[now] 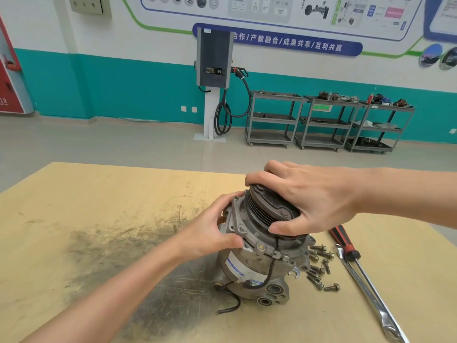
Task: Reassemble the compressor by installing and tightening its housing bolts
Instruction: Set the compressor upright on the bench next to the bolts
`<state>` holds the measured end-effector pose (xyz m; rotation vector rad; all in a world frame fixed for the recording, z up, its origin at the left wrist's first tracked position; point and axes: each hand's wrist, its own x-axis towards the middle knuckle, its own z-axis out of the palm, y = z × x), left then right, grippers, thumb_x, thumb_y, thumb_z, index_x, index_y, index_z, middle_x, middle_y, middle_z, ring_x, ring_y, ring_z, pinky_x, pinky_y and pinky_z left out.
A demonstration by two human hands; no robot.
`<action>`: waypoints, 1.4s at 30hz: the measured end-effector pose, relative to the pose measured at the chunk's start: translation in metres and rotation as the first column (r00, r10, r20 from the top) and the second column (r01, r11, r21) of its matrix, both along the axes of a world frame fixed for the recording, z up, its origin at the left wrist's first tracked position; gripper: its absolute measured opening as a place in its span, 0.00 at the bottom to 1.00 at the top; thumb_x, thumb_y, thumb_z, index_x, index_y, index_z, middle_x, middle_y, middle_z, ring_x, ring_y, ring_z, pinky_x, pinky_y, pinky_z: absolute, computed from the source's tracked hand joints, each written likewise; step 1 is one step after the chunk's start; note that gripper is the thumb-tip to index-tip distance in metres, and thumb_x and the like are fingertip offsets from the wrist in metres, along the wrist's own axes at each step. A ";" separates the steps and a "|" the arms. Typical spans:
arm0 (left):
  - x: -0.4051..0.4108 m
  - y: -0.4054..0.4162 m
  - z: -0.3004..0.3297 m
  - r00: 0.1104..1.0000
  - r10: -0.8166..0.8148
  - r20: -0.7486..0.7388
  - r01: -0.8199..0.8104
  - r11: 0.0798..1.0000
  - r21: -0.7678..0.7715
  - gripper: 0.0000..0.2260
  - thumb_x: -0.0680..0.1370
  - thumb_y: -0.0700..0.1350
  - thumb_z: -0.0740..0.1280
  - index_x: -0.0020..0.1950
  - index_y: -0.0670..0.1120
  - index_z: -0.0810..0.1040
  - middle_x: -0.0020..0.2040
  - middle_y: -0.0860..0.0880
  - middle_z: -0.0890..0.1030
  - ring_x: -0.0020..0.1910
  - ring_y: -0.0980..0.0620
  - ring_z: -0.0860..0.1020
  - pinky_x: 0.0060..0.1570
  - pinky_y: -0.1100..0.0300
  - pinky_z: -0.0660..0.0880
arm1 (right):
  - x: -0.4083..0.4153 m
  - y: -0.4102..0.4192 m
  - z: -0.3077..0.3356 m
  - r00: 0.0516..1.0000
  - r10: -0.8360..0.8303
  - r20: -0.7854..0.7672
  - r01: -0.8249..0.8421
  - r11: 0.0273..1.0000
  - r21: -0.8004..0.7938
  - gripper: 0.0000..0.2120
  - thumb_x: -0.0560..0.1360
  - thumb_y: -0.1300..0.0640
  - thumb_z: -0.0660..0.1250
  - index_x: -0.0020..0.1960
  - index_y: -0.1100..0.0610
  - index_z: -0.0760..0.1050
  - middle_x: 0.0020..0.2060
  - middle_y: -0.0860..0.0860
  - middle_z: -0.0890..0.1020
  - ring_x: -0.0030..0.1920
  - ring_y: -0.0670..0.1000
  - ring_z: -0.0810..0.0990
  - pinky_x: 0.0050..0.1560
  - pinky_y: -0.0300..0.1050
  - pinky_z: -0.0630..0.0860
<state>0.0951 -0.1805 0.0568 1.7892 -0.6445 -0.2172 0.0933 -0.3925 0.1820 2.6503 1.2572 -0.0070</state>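
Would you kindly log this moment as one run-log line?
left hand: grips grey metal compressor flange | right hand: grips black pulley | loose steel bolts: on table, uninstalled | chrome wrench: untouched

Single head-worn view, looking forward and down from close above the compressor (259,243), bench (99,219) filling the foreground around it, floor, carts and wall well beyond it, edges seemingly bent by the wide lens

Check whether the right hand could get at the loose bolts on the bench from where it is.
Probably yes. The right hand grips the compressor pulley, and the bolts lie uncovered just below it beside the wrench; it must let go first.
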 end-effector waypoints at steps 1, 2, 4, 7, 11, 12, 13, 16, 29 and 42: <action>0.000 0.000 -0.001 1.000 0.005 0.006 -0.005 1.000 -0.004 0.53 0.56 0.71 0.73 0.75 0.51 0.61 0.69 0.52 0.72 0.68 0.54 0.72 0.67 0.47 0.69 | 0.000 0.000 0.000 1.000 0.002 0.004 -0.002 1.000 0.000 0.32 0.70 0.28 0.52 0.69 0.39 0.47 0.51 0.50 0.66 0.50 0.51 0.69 0.49 0.46 0.70; 0.000 -0.001 0.000 1.000 0.014 0.014 -0.014 1.000 -0.004 0.52 0.56 0.71 0.73 0.75 0.52 0.61 0.69 0.52 0.71 0.68 0.53 0.72 0.67 0.46 0.69 | 0.000 0.000 0.000 1.000 0.004 0.007 -0.004 1.000 0.000 0.32 0.70 0.28 0.51 0.69 0.39 0.47 0.51 0.50 0.66 0.49 0.51 0.69 0.49 0.47 0.71; 0.000 -0.001 0.001 0.999 0.039 0.037 -0.040 0.999 0.007 0.52 0.56 0.73 0.72 0.74 0.52 0.62 0.69 0.52 0.71 0.68 0.53 0.72 0.67 0.46 0.69 | 0.000 0.000 -0.001 1.000 0.011 0.011 -0.011 1.000 0.003 0.32 0.70 0.28 0.51 0.69 0.39 0.47 0.51 0.50 0.66 0.49 0.51 0.69 0.49 0.48 0.72; 0.000 -0.002 0.000 0.996 0.065 0.064 -0.067 0.997 0.026 0.52 0.56 0.75 0.70 0.74 0.52 0.63 0.68 0.54 0.72 0.67 0.54 0.72 0.66 0.46 0.69 | 0.001 0.000 -0.001 1.000 0.010 0.005 -0.010 1.000 0.010 0.33 0.69 0.27 0.50 0.69 0.39 0.47 0.51 0.50 0.66 0.49 0.50 0.69 0.48 0.47 0.72; 0.001 -0.001 -0.002 0.993 0.093 0.073 -0.094 0.995 0.018 0.52 0.54 0.76 0.69 0.73 0.52 0.64 0.67 0.54 0.73 0.67 0.55 0.72 0.66 0.47 0.69 | 0.003 0.002 -0.001 1.000 0.013 -0.002 -0.013 1.000 0.008 0.34 0.68 0.26 0.48 0.69 0.39 0.48 0.52 0.49 0.66 0.48 0.51 0.70 0.47 0.46 0.71; 0.001 -0.001 -0.003 0.992 0.101 0.074 -0.102 0.995 0.014 0.52 0.54 0.76 0.69 0.72 0.52 0.65 0.66 0.54 0.73 0.66 0.55 0.73 0.66 0.47 0.70 | 0.004 0.003 -0.001 1.000 0.015 -0.004 -0.015 1.000 0.008 0.33 0.68 0.26 0.48 0.68 0.39 0.48 0.51 0.50 0.67 0.48 0.50 0.70 0.46 0.46 0.71; 0.001 -0.001 -0.004 0.990 0.114 0.082 -0.115 0.993 0.010 0.51 0.54 0.76 0.68 0.72 0.52 0.65 0.66 0.54 0.73 0.66 0.55 0.73 0.66 0.47 0.70 | 0.005 0.004 0.000 1.000 0.010 -0.009 -0.010 1.000 0.016 0.33 0.68 0.26 0.48 0.68 0.39 0.49 0.51 0.50 0.67 0.47 0.50 0.71 0.45 0.45 0.71; 0.000 0.001 -0.007 0.983 0.149 0.109 -0.150 0.989 0.009 0.54 0.53 0.79 0.65 0.72 0.51 0.65 0.67 0.54 0.73 0.66 0.56 0.72 0.66 0.48 0.69 | 0.008 0.006 0.005 0.999 -0.039 -0.038 0.041 0.998 0.051 0.32 0.67 0.26 0.47 0.67 0.39 0.50 0.50 0.50 0.69 0.45 0.51 0.74 0.41 0.44 0.70; -0.003 -0.006 -0.008 0.982 0.146 0.121 -0.147 0.989 0.001 0.50 0.54 0.78 0.66 0.71 0.56 0.64 0.67 0.56 0.72 0.67 0.58 0.71 0.67 0.49 0.69 | 0.004 -0.002 0.001 1.000 -0.022 -0.021 0.022 0.999 0.035 0.33 0.69 0.27 0.50 0.69 0.40 0.50 0.54 0.51 0.69 0.48 0.51 0.72 0.49 0.47 0.73; -0.003 -0.009 -0.012 0.972 0.184 0.143 -0.184 0.983 -0.011 0.46 0.61 0.76 0.65 0.71 0.50 0.64 0.65 0.56 0.74 0.65 0.59 0.72 0.66 0.50 0.70 | 0.002 -0.003 -0.004 0.999 -0.042 -0.009 0.043 0.996 0.077 0.33 0.68 0.26 0.47 0.68 0.39 0.50 0.53 0.52 0.71 0.47 0.53 0.74 0.46 0.48 0.74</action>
